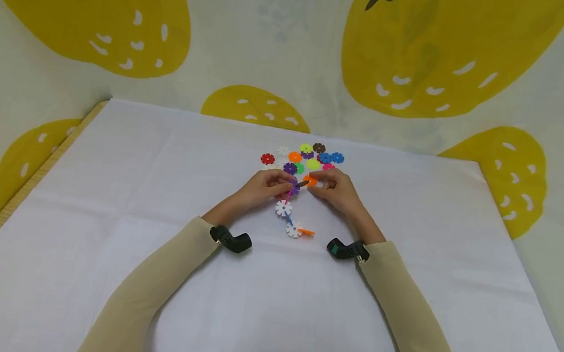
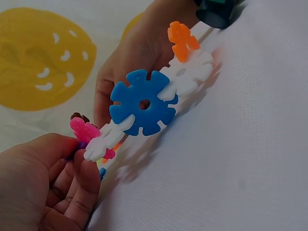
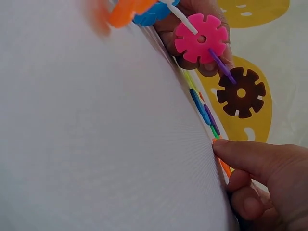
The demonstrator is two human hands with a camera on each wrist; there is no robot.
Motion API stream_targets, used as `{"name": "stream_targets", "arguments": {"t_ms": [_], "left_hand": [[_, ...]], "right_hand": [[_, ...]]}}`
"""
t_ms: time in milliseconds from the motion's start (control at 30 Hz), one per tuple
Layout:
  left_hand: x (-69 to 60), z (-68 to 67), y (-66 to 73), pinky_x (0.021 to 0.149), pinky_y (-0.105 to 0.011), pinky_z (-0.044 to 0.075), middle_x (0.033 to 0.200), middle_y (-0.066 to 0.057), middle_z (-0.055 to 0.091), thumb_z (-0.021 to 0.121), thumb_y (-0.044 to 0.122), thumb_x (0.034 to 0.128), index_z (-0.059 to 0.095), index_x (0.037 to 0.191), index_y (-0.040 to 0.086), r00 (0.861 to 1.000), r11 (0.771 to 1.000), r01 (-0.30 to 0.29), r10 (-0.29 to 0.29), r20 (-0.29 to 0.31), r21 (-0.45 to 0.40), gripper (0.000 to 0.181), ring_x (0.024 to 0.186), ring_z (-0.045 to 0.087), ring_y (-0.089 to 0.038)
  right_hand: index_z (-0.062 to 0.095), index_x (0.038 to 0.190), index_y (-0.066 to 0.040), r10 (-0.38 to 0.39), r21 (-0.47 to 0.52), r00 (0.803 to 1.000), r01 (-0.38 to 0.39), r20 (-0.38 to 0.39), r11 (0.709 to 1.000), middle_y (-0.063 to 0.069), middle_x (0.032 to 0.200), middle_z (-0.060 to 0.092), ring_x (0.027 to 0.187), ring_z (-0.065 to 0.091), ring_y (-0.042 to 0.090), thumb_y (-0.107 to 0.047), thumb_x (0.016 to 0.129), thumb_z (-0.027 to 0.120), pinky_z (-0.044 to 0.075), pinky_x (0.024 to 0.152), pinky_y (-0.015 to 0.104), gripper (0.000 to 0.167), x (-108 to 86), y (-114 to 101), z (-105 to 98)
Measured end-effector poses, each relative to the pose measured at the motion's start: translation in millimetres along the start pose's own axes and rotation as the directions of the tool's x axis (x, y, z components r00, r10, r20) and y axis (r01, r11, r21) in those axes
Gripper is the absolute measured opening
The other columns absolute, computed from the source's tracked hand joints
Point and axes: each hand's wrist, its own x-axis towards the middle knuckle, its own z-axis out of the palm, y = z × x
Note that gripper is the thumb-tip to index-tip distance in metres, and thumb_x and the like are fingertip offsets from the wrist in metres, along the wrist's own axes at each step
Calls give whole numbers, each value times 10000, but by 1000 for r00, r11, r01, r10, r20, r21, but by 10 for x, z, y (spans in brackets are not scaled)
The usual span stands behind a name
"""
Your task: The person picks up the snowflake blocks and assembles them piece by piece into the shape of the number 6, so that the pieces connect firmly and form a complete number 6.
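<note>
My left hand point(image 1: 267, 187) pinches the purple disc point(image 1: 294, 188) at the far part of a chain of notched plastic discs. From there the chain runs through a brown disc point(image 3: 241, 93) on one side, and a pink disc point(image 3: 201, 38), a white disc point(image 1: 283, 208), a blue disc point(image 2: 144, 103), another white disc point(image 1: 294, 230) and an orange disc point(image 1: 306, 232) on the other. Beside the brown disc, my right hand point(image 1: 335, 190) pinches a separate orange disc point(image 1: 309, 181) between thumb and fingers, close to the cloth.
Loose discs lie beyond my hands, among them a red one point(image 1: 268, 159), a blue one point(image 1: 337, 157), a brown one point(image 1: 319, 148) and a yellow one point(image 1: 306, 148). White cloth point(image 1: 270, 299) covers the table, and a patterned cloth point(image 1: 274, 45) hangs behind it.
</note>
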Motion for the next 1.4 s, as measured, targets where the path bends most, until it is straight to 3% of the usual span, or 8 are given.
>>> {"name": "stream_targets", "arguments": {"t_ms": [467, 667, 900, 1033, 1233, 1400], "left_hand": [[-3, 0, -2, 738, -205, 531, 1018, -151, 673, 570, 134, 995, 611, 1234, -23, 1000, 1000, 6, -6, -5, 2, 289, 782, 622, -126], [-2, -6, -10, 726, -198, 523, 991, -143, 672, 572, 128, 994, 614, 1231, -25, 1000, 1000, 1, -1, -4, 4, 285, 773, 612, -134], [12, -7, -8, 737, -198, 531, 1046, -161, 669, 579, 118, 988, 605, 1238, -27, 1000, 1000, 3, -3, -6, -12, 290, 783, 619, -123], [13, -5, -2, 741, -199, 533, 1075, -164, 667, 582, 115, 986, 609, 1240, -23, 1000, 1000, 3, -3, -13, -12, 290, 790, 621, -115], [11, -11, -17, 728, -192, 527, 1030, -158, 671, 582, 120, 987, 617, 1235, -21, 1000, 1000, -6, 6, -9, 11, 287, 776, 616, -123], [14, -7, -26, 725, -189, 524, 1003, -147, 675, 582, 120, 987, 623, 1229, -21, 1000, 999, -23, 23, 0, 30, 283, 766, 612, -122]], "right_hand": [[658, 1245, -33, -1, -36, 1000, 2, 28, 999, 138, 1000, 494, 727, 472, 223, -173, 896, 715, 363, 650, 279, 380, -4, -46, -4], [626, 1177, -6, 10, 51, 1000, -10, 15, 999, 149, 1066, 576, 698, 476, 187, -160, 869, 746, 388, 595, 208, 365, -17, -40, 4], [618, 1149, -10, 74, 147, 996, -66, -53, 987, 124, 948, 648, 668, 560, 145, -161, 942, 658, 478, 593, 180, 260, -17, -29, 10], [640, 1212, -54, 151, 272, 986, -128, -64, 954, 82, 916, 656, 627, 583, 129, -187, 970, 620, 491, 575, 186, 277, -13, -28, 0], [648, 1222, -23, 196, 460, 980, -166, -17, 872, 34, 897, 680, 629, 594, 102, -177, 959, 639, 484, 575, 166, 305, -34, -8, -29], [641, 1234, -9, 181, 490, 983, -170, 26, 855, 23, 879, 689, 629, 587, 99, -188, 952, 650, 473, 574, 161, 334, -47, -8, -26]]}}
